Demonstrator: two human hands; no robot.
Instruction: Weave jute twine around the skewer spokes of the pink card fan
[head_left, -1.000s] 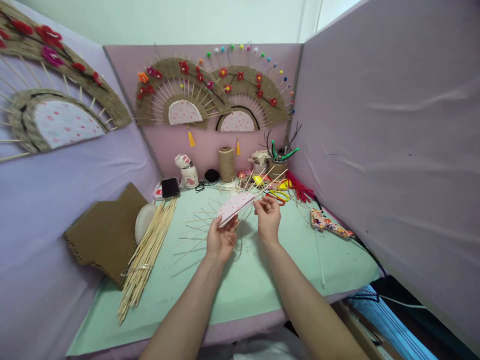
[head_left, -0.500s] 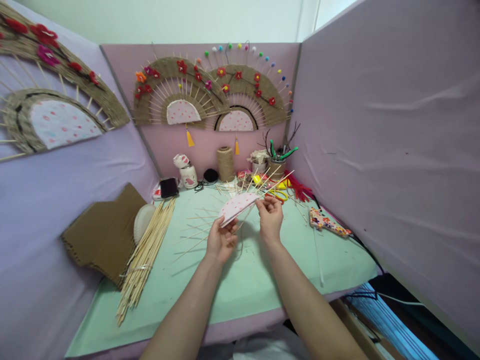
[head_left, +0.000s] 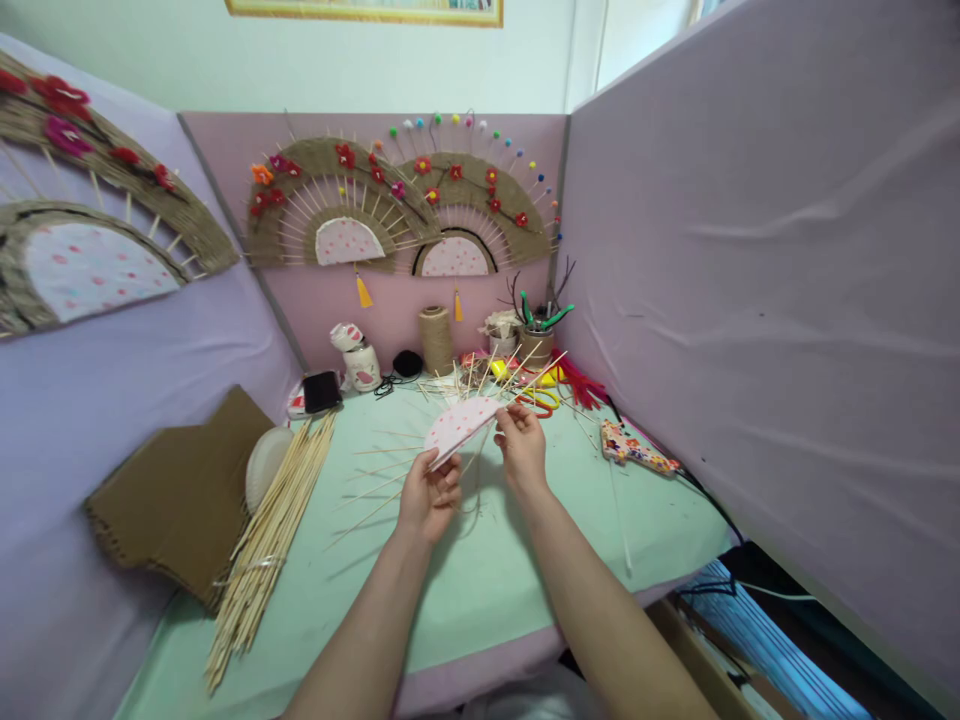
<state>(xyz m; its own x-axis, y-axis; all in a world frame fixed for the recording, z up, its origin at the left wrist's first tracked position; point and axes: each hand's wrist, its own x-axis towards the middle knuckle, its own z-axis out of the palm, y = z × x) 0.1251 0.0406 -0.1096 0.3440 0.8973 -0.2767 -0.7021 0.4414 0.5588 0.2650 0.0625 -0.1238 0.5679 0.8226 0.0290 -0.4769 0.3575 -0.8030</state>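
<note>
Left hand [head_left: 430,492]: clamped your half-disc [head_left: 459,423].
Right hand [head_left: 523,447]: pinched together, contents unclear.
Sticks [head_left: 373,490]: were fanned out, outer lengths bare.

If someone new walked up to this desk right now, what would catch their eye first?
Probably the big fans with red flowers on the pink back panel, one edged with coloured balls, and another on the left wall. Next, the dotted half-circle between the left hand and right hand, with thin sticks spreading out from it.
</note>
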